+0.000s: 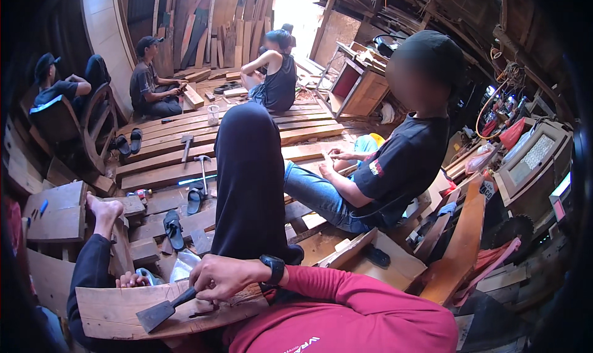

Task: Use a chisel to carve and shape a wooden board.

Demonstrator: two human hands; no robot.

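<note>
My right hand (225, 277), with a dark watch at its wrist, grips the handle of a putty knife (157, 316). Its wide, dark blade lies against the face of a curved wooden board (111, 311) across my lap. A dark crack or gap shows in the wood near my right fingers. At the board's far edge the fingers of my left hand (131, 280) curl round it; the rest of that hand is hidden behind the wood. A clear plastic bag (185, 264) lies just beyond the board.
A hammer (203, 168) and a mallet (187, 144) lie on the planks (167, 158) ahead. Sandals (173, 229) sit nearer. A person in a dark shirt (401, 161) sits close on my right; several others sit farther back. An open cardboard box (395, 263) is at right.
</note>
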